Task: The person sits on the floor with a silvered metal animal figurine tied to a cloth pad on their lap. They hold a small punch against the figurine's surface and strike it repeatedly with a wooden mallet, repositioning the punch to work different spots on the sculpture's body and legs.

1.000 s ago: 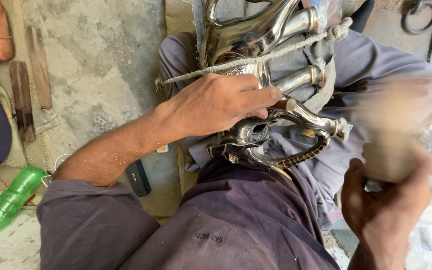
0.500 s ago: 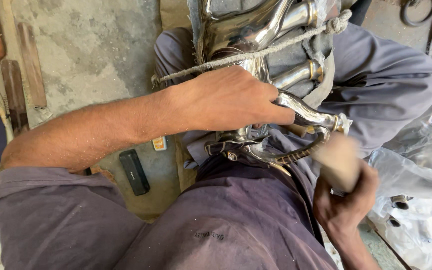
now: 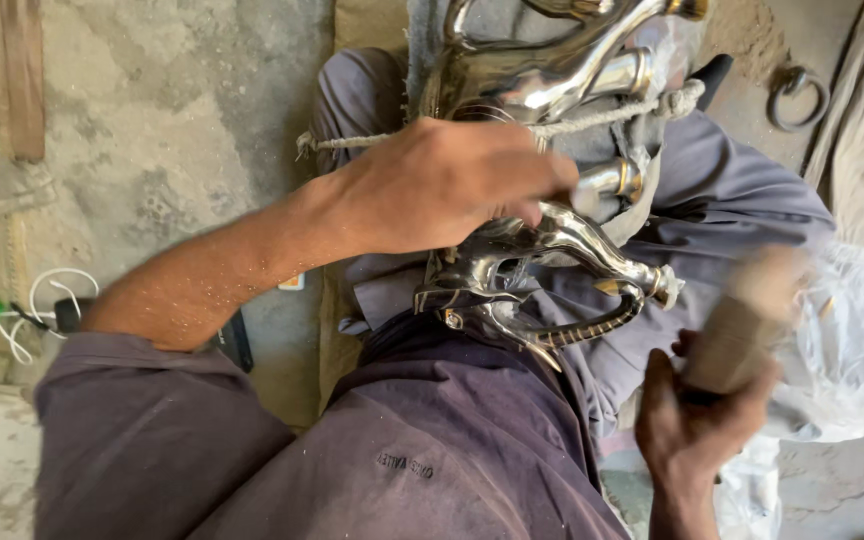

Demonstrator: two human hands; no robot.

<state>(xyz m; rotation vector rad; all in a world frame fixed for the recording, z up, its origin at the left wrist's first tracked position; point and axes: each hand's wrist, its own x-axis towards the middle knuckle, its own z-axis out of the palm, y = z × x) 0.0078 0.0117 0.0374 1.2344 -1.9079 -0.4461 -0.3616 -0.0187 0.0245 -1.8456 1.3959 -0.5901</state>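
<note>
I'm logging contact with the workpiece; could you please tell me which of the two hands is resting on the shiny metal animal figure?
The left hand lies on the shiny metal animal figure; the right hand holds a blurred tan block clear of it.

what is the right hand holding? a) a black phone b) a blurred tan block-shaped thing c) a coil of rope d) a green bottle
b: the right hand grips a blurred tan block-shaped thing beside the shiny metal piece, which the left hand steadies on the lap.
</note>
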